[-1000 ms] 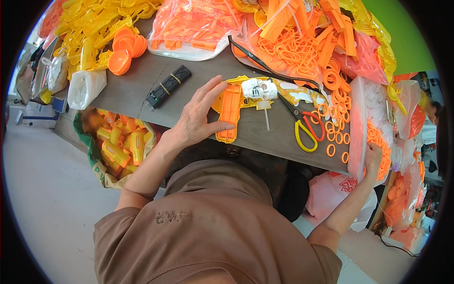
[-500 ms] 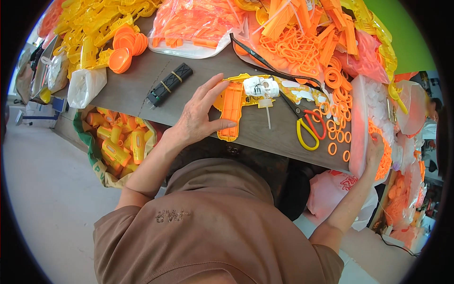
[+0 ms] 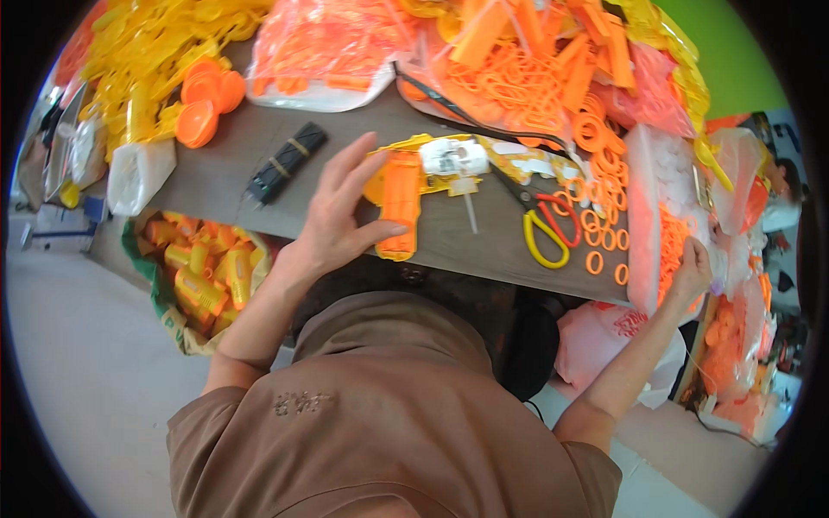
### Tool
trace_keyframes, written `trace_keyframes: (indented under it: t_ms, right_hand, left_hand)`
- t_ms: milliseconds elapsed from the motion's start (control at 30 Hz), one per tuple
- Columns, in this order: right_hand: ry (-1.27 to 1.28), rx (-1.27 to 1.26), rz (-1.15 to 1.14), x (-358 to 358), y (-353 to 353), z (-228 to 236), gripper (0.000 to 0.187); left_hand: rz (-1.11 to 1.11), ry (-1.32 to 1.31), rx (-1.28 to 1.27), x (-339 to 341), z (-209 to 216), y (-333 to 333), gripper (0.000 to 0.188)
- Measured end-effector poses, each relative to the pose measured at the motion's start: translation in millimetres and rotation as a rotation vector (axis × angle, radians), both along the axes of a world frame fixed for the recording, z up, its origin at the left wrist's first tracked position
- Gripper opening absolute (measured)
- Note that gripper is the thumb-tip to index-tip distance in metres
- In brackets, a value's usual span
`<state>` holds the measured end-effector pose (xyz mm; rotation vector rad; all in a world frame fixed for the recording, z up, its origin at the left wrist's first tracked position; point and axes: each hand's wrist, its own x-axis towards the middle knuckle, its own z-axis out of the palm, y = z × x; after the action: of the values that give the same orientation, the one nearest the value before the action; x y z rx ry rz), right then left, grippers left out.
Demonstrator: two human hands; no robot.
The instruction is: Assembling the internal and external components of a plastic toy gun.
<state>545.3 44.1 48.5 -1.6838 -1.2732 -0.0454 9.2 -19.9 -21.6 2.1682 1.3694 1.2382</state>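
My left hand (image 3: 332, 211) is open, its fingers spread and the thumb reaching over the edge of a toy gun shell half (image 3: 400, 207). This yellow shell with an orange handle part lies on the table. Across its upper body sits a white printed cylinder (image 3: 455, 157), with a small pale nozzle and thin stem (image 3: 471, 207) below. At the right, my right hand (image 3: 691, 269) is over the edge of a clear bin (image 3: 641, 233) of small orange parts (image 3: 672, 250). Its fingers are pinched together; what they hold is too small to make out.
Scissors (image 3: 548, 229) with red and yellow handles lie beside loose orange rings (image 3: 596, 233). A black banded part (image 3: 289, 162) rests left. Orange cups (image 3: 199, 121), yellow shells (image 3: 138, 52) and bagged orange parts (image 3: 332, 52) crowd the back. A sack of yellow-orange parts (image 3: 207, 276) stands below left.
My right hand has lifted slightly and drawn outward from the small orange parts in the bin. The left hand stays by the shell. The whole view has shifted slightly.
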Motion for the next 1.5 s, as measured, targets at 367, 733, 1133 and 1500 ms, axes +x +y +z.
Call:
trace_keyframes:
  t_ms: [367, 733, 1133, 1500]
  right_hand:
    - [0.752, -0.640, 0.998, -257, -38, 20, 0.012]
    - [0.303, -0.649, 1.228, -305, -31, 13, 0.009]
    - [0.920, -0.416, 0.997, -346, -81, -22, 0.025]
    - [0.546, -0.329, 1.027, -335, -78, -38, 0.010]
  left_hand:
    - [-0.250, -0.489, -0.293, 46, 73, 7, 0.028]
    - [-0.294, -0.557, -0.865, 42, 65, -4, 0.013]
    - [-0.183, -1.338, -0.616, 47, 36, -29, 0.024]
    - [-0.224, -0.904, -0.802, 31, 41, -24, 0.011]
